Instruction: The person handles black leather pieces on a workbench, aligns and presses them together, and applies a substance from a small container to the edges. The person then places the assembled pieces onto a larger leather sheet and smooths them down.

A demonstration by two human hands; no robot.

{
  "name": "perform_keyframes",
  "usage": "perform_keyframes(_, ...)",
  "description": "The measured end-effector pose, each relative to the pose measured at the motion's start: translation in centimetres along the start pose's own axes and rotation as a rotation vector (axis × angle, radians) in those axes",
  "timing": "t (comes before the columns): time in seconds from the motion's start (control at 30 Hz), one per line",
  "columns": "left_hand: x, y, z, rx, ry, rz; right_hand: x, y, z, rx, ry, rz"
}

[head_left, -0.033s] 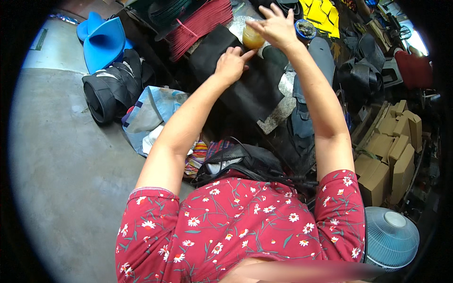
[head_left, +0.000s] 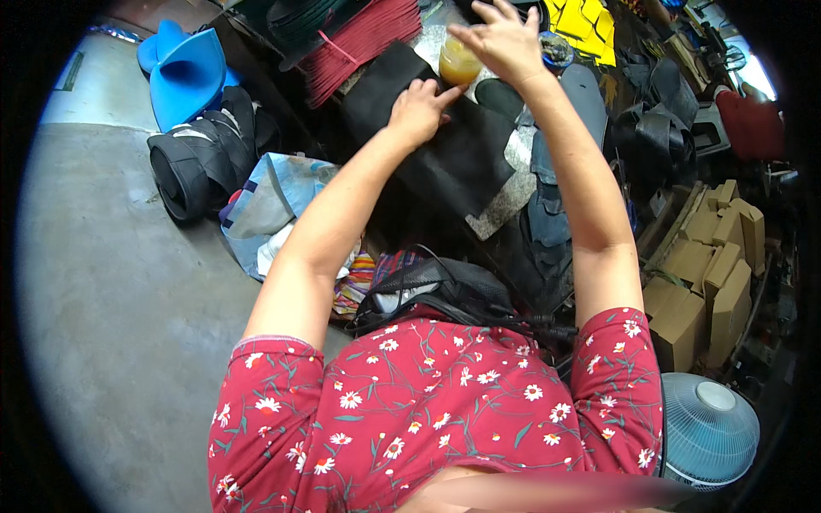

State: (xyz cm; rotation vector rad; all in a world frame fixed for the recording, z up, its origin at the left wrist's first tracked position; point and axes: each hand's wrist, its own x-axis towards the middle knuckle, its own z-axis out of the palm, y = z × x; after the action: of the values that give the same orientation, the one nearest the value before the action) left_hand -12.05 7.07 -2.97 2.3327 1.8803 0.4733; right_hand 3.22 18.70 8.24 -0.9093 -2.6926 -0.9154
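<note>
A black sheet (head_left: 445,158), perhaps leather or rubber, lies over a speckled light board (head_left: 513,175). On it rests my left hand (head_left: 416,114), fingers spread loosely and the index finger stretched toward the base of a jar. That jar (head_left: 459,63) is clear, with yellowish contents. Just right of it and partly over its rim hovers my right hand (head_left: 505,44), fingers apart, with nothing visible in them. A dark oval piece (head_left: 499,99) sits right of the jar. Beside my right wrist stands a blue-rimmed tub (head_left: 558,53) with dark contents.
Red strips (head_left: 355,51) tied in a bundle lie at the far left of the work surface, yellow pieces (head_left: 583,30) at the far right. Left on the floor are a black roll (head_left: 192,167), blue sheets (head_left: 188,81) and a bag (head_left: 278,201). Cardboard boxes (head_left: 697,278) stand right.
My right hand has shifted very slightly up and to the right by the jar. My left hand stays on the black sheet.
</note>
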Motion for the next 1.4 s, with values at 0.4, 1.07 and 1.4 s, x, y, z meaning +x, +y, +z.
perform_keyframes(0.4, 2.1, -1.2, -0.4, 0.085, -0.172, 0.042, -5.5, 2.2, -7.6, 0.579, 0.376, 0.07)
perform_keyframes(1.07, -0.5, -0.7, 2.2, -0.011, 0.158, 0.082, -15.6, -2.5, 6.5, 0.559, 0.005, 0.466)
perform_keyframes(1.4, -0.4, -0.2, 4.6, 0.084, 0.335, 0.025, -16.4, -4.0, 1.2, 0.888, -0.034, 0.725)
